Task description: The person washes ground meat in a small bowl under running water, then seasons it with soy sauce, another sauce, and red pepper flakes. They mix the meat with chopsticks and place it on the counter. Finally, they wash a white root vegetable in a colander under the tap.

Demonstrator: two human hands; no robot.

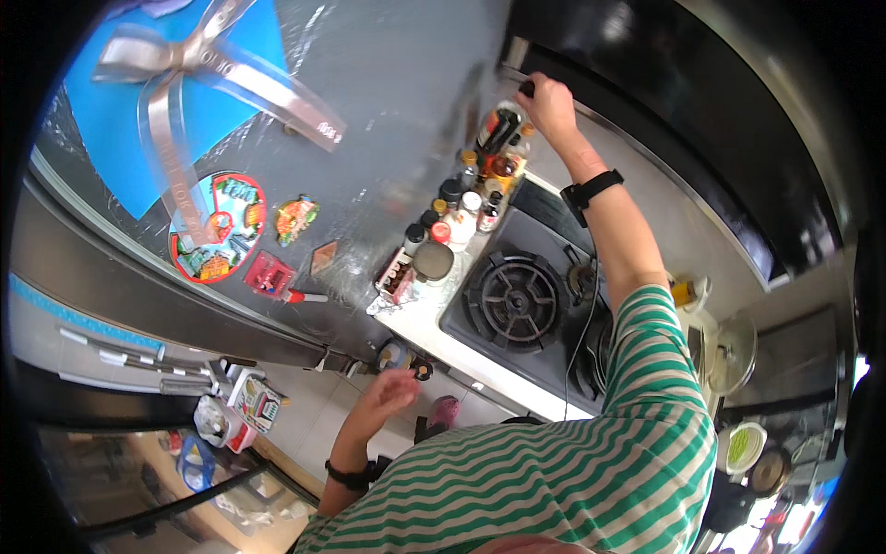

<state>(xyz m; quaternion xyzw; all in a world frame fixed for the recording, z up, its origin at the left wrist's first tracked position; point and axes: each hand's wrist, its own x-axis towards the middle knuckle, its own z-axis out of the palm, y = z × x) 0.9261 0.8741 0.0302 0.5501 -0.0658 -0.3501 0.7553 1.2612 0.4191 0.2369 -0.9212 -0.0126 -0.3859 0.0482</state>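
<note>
My right hand (pixel 550 104) reaches to the back of the counter, its fingers closed on a small black cap-like object (pixel 527 88), just beyond a large dark-filled bottle (pixel 502 126). Whether the cap belongs to a bottle cannot be told. My left hand (pixel 385 400) hangs lower, in front of the counter, fingers loosely bent. A round black object with a tan centre (pixel 423 370) appears at its fingertips; whether it is held is unclear. Between the hands stand a row of seasoning bottles, a white jar with a red lid (pixel 440 233) and a container with a grey lid (pixel 433 262).
A gas burner (pixel 516 302) lies right of the bottles, with a cable (pixel 585 332) across the stove. A dark range hood (pixel 664 104) juts above the right arm. The refrigerator side (pixel 374 159) at left carries magnets and a ribbon bow (pixel 181 57). A pink shoe (pixel 444 411) shows below.
</note>
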